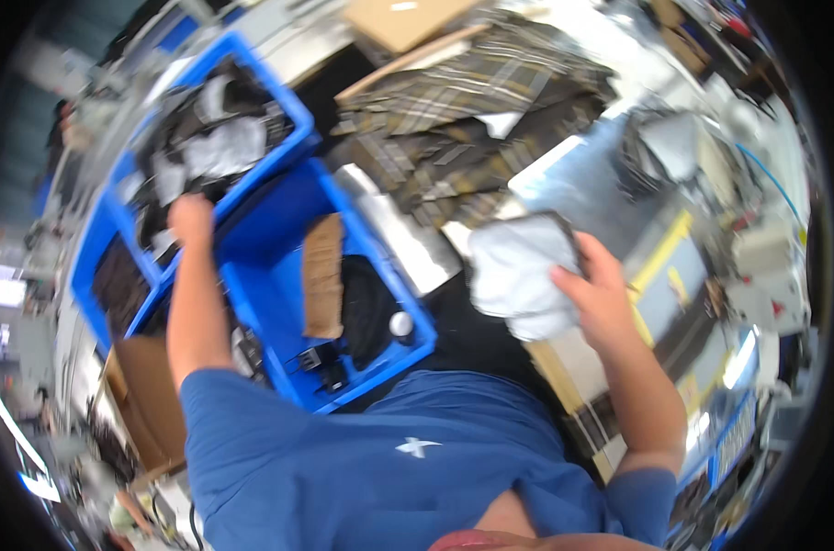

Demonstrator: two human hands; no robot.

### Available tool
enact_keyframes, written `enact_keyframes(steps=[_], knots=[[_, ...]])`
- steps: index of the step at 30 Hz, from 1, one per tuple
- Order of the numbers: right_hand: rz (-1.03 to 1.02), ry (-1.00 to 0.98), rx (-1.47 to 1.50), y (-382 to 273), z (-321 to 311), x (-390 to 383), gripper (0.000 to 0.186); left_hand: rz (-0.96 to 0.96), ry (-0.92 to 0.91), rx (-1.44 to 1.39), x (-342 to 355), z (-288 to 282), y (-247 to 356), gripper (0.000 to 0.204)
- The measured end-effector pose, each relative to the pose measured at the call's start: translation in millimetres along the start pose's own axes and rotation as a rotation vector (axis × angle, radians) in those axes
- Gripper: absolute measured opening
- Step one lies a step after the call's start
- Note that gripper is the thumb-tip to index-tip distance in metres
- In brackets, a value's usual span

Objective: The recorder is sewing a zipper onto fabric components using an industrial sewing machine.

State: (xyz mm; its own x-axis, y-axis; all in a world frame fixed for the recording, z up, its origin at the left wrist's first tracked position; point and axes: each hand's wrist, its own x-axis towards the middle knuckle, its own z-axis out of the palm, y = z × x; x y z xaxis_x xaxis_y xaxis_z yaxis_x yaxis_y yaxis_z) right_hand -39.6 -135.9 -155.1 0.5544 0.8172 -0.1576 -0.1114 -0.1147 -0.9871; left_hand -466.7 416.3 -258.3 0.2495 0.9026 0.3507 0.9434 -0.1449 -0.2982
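My right hand [599, 289] grips a white cloth piece [520, 271] with a dark edge, thumb on top. It is held up in front of my body, left of the sewing table's yellow-edged part. My left hand [191, 220] reaches over the near edge of a blue bin [298, 115] at the upper left. In that bin lie dark and white cloth pieces [219, 147], right by my left hand. Blur hides the left fingers, so whether they hold anything does not show.
A second blue bin [417, 321] near my body holds a brown cardboard strip [323, 285], dark items and a white round thing [400, 324]. Plaid fabric [472, 110] is heaped on the table ahead. A cardboard box [146, 395] stands at left; a pale machine [766, 285] at right.
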Motion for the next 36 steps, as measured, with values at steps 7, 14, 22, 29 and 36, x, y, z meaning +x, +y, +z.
enact_keyframes(steps=[7, 14, 22, 29, 36], knots=[[0.159, 0.082, 0.422, -0.1, 2.6, 14.9, 0.038, 0.039, 0.516, -0.763, -54.3, -212.2, 119.6, 0.037], [0.177, 0.078, 0.579, -3.6, 22.2, 9.7, 0.039, 0.882, 0.317, -1.368, -213.8, -301.5, 283.1, 0.011], [0.105, 0.019, 0.838, 4.2, 11.4, -9.1, 0.038, 1.09, 0.102, -1.432, -271.4, -314.4, 300.6, 0.013], [0.047, 0.307, 0.408, 17.4, -8.9, -7.5, 0.054, 1.0, 0.115, -1.439, -223.6, -268.2, 297.3, 0.019], [0.081, 0.371, 0.358, 15.4, -43.6, -24.8, 0.052, -0.065, 0.005, -1.15, -7.0, -91.3, 176.2, 0.035]])
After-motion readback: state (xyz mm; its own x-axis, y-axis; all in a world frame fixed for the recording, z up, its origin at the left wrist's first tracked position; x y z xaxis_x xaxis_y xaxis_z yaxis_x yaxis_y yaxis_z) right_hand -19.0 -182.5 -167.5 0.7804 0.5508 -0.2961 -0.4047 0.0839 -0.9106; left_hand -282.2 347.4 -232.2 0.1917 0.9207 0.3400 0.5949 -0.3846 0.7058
